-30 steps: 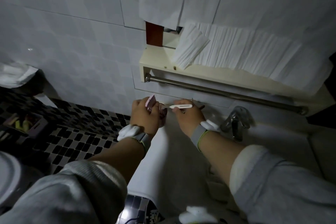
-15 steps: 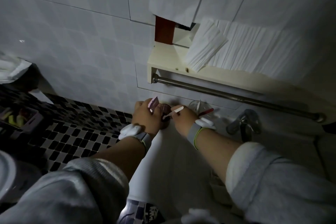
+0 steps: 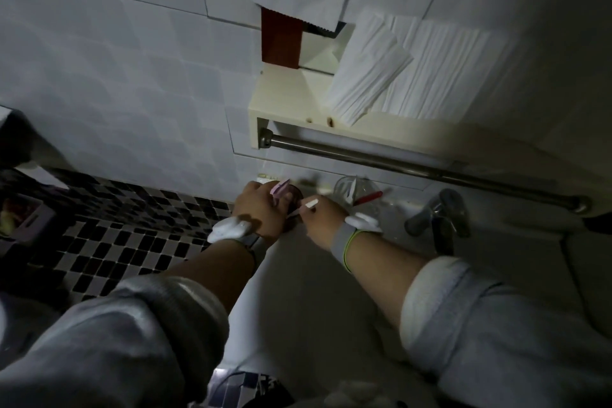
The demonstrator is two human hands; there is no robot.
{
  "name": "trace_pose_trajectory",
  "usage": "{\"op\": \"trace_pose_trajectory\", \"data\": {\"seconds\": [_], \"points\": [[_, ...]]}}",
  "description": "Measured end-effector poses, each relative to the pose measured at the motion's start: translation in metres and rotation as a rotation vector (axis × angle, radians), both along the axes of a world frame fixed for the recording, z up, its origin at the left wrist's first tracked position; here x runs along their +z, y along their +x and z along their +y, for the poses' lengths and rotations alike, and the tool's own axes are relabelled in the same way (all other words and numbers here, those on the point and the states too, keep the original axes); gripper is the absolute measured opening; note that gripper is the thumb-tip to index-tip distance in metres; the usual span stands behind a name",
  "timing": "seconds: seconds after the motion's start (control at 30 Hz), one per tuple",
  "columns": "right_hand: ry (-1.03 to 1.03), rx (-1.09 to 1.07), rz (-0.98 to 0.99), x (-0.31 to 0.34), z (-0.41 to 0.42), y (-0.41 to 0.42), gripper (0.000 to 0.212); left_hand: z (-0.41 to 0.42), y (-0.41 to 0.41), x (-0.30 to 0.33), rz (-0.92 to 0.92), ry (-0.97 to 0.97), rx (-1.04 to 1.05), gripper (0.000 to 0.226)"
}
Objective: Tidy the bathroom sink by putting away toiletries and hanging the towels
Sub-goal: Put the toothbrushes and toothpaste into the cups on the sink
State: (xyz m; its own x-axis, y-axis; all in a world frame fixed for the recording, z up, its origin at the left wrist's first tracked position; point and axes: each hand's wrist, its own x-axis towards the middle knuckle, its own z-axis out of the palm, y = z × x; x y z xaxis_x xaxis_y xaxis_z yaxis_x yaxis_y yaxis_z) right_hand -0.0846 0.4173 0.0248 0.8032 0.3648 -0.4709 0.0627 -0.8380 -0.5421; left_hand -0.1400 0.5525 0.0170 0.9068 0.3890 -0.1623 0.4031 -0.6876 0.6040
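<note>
Left hand [image 3: 261, 209] grips a dark cup [image 3: 294, 195] at the sink's [image 3: 331, 291] back edge, a pink item pinched alongside. Right hand [image 3: 323, 219] pinches a white toothbrush [image 3: 306, 207], tip apparently at the cup mouth; lighting is poor. Toothbrush judged light, stiff, slick; best held mid-handle.

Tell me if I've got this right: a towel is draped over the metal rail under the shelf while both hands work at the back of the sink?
Not quite. The head view shows the metal rail bare; the white towels lie on the shelf above it. Both hands, left hand and right hand, do work at the back of the sink.
</note>
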Motion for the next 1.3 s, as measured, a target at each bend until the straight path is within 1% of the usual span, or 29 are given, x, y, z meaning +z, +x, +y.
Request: {"op": "trace_pose_trajectory", "data": {"seconds": [0.2,0.3,0.4,0.47,0.57,0.63,0.67,0.73,0.8,0.83,0.87,0.93,0.97,1.0,1.03,1.07,1.1,1.17,1.23,1.3], "points": [[0.042,-0.054,-0.011,0.003,-0.018,-0.007,0.023,0.001,0.013,-0.013,0.051,0.012,0.0,0.042],[0.071,-0.075,0.016,0.001,-0.031,-0.012,0.028,0.005,0.016,-0.018,0.12,0.038,0.02,0.046],[0.079,-0.081,0.003,-0.002,-0.044,-0.015,0.034,0.012,0.018,-0.02,0.203,0.075,-0.013,0.056],[0.107,-0.068,-0.017,-0.005,-0.055,-0.019,0.034,0.014,0.02,-0.017,0.224,0.075,-0.054,0.053],[0.11,-0.092,-0.04,-0.006,-0.072,-0.023,0.028,0.015,0.023,-0.018,0.19,0.023,-0.055,0.048],[0.066,-0.13,-0.08,-0.009,-0.083,-0.021,0.021,0.014,0.023,-0.024,0.159,-0.024,-0.011,0.058],[0.053,-0.173,-0.1,-0.009,-0.087,-0.02,0.023,0.011,0.022,-0.028,0.141,-0.053,0.039,0.068],[0.027,-0.29,-0.128,-0.011,-0.096,-0.017,0.035,0.006,0.018,-0.031,0.118,-0.114,0.163,0.094],[0.024,-0.405,-0.179,-0.012,-0.104,-0.012,0.036,0.0,0.014,-0.027,0.12,-0.127,0.239,0.107],[0.03,-0.455,-0.215,-0.012,-0.107,-0.01,0.033,0.0,0.011,-0.025,0.156,-0.116,0.249,0.107],[0.036,-0.499,-0.251,-0.012,-0.111,-0.006,0.03,0.0,0.01,-0.026,0.18,-0.094,0.24,0.1],[0.067,-0.539,-0.317,-0.014,-0.115,-0.001,0.022,0.008,0.006,-0.033,0.265,-0.043,0.19,0.071],[0.074,-0.543,-0.334,-0.016,-0.117,0.004,0.016,0.012,0.005,-0.038,0.313,-0.043,0.178,0.067],[0.073,-0.54,-0.311,-0.02,-0.118,0.008,0.009,0.016,0.003,-0.045,0.348,-0.059,0.165,0.069],[0.072,-0.534,-0.283,-0.026,-0.119,0.013,0.015,0.018,0.001,-0.048,0.36,-0.077,0.156,0.074],[0.072,-0.521,-0.244,-0.029,-0.119,0.015,0.029,0.018,-0.001,-0.05,0.351,-0.108,0.145,0.077],[0.085,-0.505,-0.204,-0.033,-0.118,0.017,0.036,0.019,-0.002,-0.054,0.349,-0.14,0.125,0.076],[0.117,-0.484,-0.145,-0.033,-0.112,0.015,0.037,0.014,-0.005,-0.046,0.335,-0.208,0.092,0.068],[0.134,-0.457,-0.096,-0.032,-0.109,0.012,0.03,0.01,-0.008,-0.041,0.323,-0.308,0.11,0.059],[0.093,-0.416,-0.047,-0.036,-0.108,0.01,0.012,0.005,-0.012,-0.038,0.331,-0.424,0.145,0.049]]}}
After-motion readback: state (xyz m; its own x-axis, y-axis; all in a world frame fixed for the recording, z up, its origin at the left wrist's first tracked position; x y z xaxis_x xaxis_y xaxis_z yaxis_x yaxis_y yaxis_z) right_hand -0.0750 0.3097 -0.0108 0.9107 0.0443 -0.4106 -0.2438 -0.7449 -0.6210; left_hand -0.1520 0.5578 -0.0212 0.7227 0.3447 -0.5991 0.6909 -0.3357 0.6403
